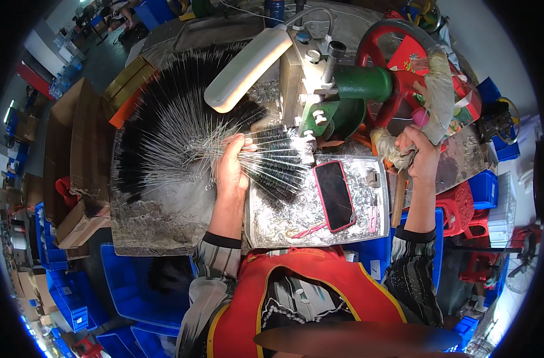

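Note:
My left hand [231,162] grips a fanned bunch of black wire-stemmed brushes [275,156], their bristle ends pointing right toward the jaws of a grey and green machine [329,89]. A big pile of the same brushes [170,119] spreads out to the left of that hand. My right hand [418,152] is closed on a cloth-wrapped handle [391,152] on the machine's red handwheel [403,65]. A dark phone in a red case [334,195] lies on the metal tray [284,221] between my hands.
A white lamp head [248,68] hangs over the brush pile. Small pink tools [311,228] lie on the tray. Blue crates [131,286] stand below left, cardboard boxes [72,143] at left, red stools [463,209] and blue bins at right.

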A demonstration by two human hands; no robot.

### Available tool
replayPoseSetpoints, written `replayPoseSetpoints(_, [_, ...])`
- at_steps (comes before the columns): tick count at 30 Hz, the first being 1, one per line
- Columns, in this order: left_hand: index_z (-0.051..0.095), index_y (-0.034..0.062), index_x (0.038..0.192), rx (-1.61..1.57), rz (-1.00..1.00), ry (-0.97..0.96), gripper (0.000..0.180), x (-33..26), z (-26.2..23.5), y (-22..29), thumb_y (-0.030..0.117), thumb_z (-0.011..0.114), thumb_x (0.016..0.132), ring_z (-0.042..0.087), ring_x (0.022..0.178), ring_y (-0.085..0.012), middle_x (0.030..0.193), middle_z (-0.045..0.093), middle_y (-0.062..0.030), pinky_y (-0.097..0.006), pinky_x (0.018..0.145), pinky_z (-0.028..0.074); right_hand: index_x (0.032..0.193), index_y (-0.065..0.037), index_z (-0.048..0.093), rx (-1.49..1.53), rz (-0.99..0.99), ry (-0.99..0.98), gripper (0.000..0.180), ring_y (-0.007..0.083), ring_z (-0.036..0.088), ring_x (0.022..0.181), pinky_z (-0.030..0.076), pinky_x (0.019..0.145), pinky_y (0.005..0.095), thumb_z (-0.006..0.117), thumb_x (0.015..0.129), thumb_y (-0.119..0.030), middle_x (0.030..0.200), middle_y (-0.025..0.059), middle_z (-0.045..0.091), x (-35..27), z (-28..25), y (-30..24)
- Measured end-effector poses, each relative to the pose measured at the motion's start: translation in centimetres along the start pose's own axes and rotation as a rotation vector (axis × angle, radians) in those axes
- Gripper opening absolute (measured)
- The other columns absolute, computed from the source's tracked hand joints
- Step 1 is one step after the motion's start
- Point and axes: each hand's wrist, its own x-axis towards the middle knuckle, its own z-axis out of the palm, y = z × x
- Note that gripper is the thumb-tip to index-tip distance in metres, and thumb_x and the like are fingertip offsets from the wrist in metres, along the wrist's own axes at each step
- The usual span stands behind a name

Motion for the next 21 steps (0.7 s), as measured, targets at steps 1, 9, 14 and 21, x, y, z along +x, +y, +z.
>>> replayPoseSetpoints(1, [0.053, 0.0004, 0.087, -0.006, 0.015, -0.008, 0.011, 0.1, -0.1, 0.0, 0.004, 0.057, 0.077, 0.058, 0.064, -0.0187, 0.074, 0.059, -0.0115, -0.029, 0.060, 0.049, 0.051, -0.002, 0.050, 0.000, 0.000, 0.001, 0.020, 0.0172, 0.048, 0.046, 0.040, 0.050, 0.0292, 0.057, 0.069, -0.007, 0.049, 0.0060, 0.047, 0.0, -0.1, 0.1])
replayPoseSetpoints(9, [0.053, 0.0007, 0.086, -0.014, -0.007, 0.004, 0.010, -0.1, 0.2, 0.1, 0.004, 0.057, 0.078, 0.058, 0.065, -0.0194, 0.075, 0.060, -0.0121, -0.029, 0.061, 0.049, 0.058, -0.001, 0.053, -0.047, 0.086, 0.013, 0.015, 0.0171, 0.049, 0.046, 0.040, 0.047, 0.0283, 0.057, 0.070, -0.009, 0.049, 0.0062, 0.048, 0.1, -0.3, -0.9])
replayPoseSetpoints(14, [0.052, 0.0008, 0.087, -0.005, -0.016, -0.001, 0.011, -0.2, 0.3, 0.2, 0.004, 0.057, 0.078, 0.058, 0.066, -0.0195, 0.075, 0.060, -0.0126, -0.029, 0.062, 0.050, 0.061, 0.001, 0.053, -0.032, 0.044, -0.020, 0.014, 0.0164, 0.048, 0.046, 0.039, 0.047, 0.0275, 0.057, 0.071, -0.009, 0.049, 0.0071, 0.048, 0.5, -0.4, -1.0])
replayPoseSetpoints(21, [0.055, 0.0010, 0.086, 0.049, 0.004, 0.005, 0.009, 0.0, 0.5, 0.2, 0.005, 0.057, 0.077, 0.058, 0.064, -0.0188, 0.075, 0.060, -0.0113, -0.029, 0.061, 0.050, 0.061, 0.001, 0.050, -0.001, -0.268, -0.032, 0.017, 0.0141, 0.046, 0.046, 0.039, 0.051, 0.0265, 0.053, 0.075, -0.006, 0.058, 0.0082, 0.051, -0.2, 0.1, 5.2])
